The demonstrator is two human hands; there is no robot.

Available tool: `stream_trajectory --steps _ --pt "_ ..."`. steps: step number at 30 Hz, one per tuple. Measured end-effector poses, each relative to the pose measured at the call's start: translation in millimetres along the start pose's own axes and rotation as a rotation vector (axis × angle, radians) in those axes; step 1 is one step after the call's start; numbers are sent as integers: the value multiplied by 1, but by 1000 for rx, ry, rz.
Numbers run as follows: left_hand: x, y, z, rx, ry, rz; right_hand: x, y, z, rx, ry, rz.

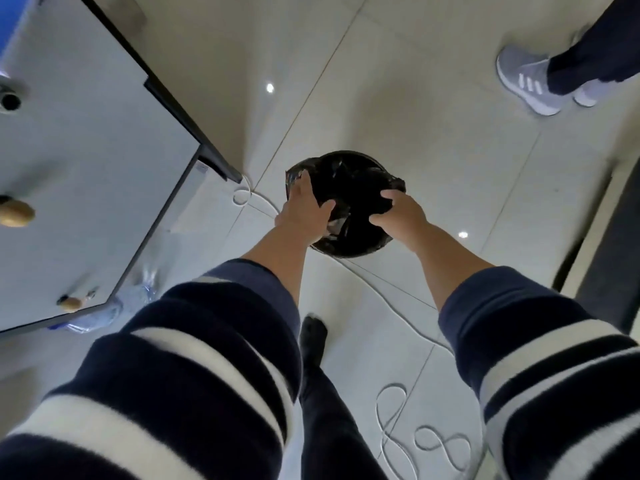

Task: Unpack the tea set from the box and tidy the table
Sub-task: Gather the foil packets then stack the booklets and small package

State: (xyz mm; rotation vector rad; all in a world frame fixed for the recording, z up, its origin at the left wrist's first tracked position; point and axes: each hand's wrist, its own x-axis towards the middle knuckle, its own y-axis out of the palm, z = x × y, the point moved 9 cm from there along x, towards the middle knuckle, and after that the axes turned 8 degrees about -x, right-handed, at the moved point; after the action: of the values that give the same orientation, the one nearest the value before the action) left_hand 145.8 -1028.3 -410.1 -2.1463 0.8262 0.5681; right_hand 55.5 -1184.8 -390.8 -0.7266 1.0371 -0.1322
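A round bin lined with a black plastic bag (349, 188) stands on the tiled floor below me. My left hand (304, 206) lies spread on the bag's left rim, thumb hooked inward over the plastic. My right hand (394, 211) has its fingers curled into the bag's right rim, gripping the black plastic. What lies inside the bin is too dark to tell. No box or tea set piece shows near the bin.
The white table (86, 168) fills the left, with a wooden-knobbed item (15, 213) and a small piece (71, 303) near its corner. Clear plastic wrapping (138, 292) lies under the table edge. White cables (398, 420) trail on the floor. Another person's shoe (530, 83) is top right.
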Motion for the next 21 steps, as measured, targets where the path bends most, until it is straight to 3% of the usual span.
stream_trajectory --steps 4,9,15,21 --pt "-23 -29 -17 104 4 -8 -26 -11 33 -48 -59 32" --pt "-74 -105 -53 106 48 -109 -77 -47 116 -125 -243 -50" --pt "-156 -238 -80 6 112 -381 -157 -76 253 -186 -515 -173" --pt "-241 -378 -22 -115 13 -727 -228 -47 382 -274 -732 -183"
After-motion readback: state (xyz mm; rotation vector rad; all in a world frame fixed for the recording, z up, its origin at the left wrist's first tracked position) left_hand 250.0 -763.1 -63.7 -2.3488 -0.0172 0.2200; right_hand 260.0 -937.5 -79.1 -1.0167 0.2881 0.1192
